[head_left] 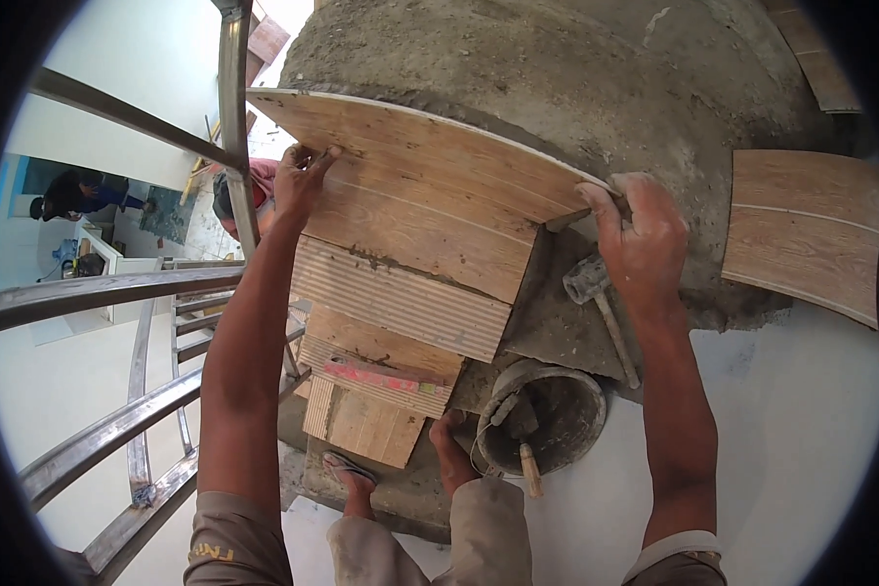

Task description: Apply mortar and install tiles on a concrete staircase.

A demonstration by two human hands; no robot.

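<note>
A wood-look floor tile (pixel 439 161) leans at a slant on the upper stair, its pale top edge against rough mortar (pixel 518 59). My left hand (pixel 301 184) is closed at its left edge, fingertips on the face. At the tile's upper right corner, my right hand (pixel 643 230) pinches the edge between thumb and fingers. Below lie a wood-look tread (pixel 430 244) and a ribbed tile strip (pixel 400 298). A mallet (pixel 588 280) rests beside the stairs, near my right forearm. Under it stands a mortar-caked bucket (pixel 581 430) with a wooden-handled trowel (pixel 530 469) inside.
Metal railing (pixel 117 288) runs along the left. A red level (pixel 381 376) lies on a lower step, above my sandalled foot (pixel 350 469). More wood-look tiles (pixel 801 230) lie at right. Beyond the railing are a person in red (pixel 261 181) and another person (pixel 78 193) below.
</note>
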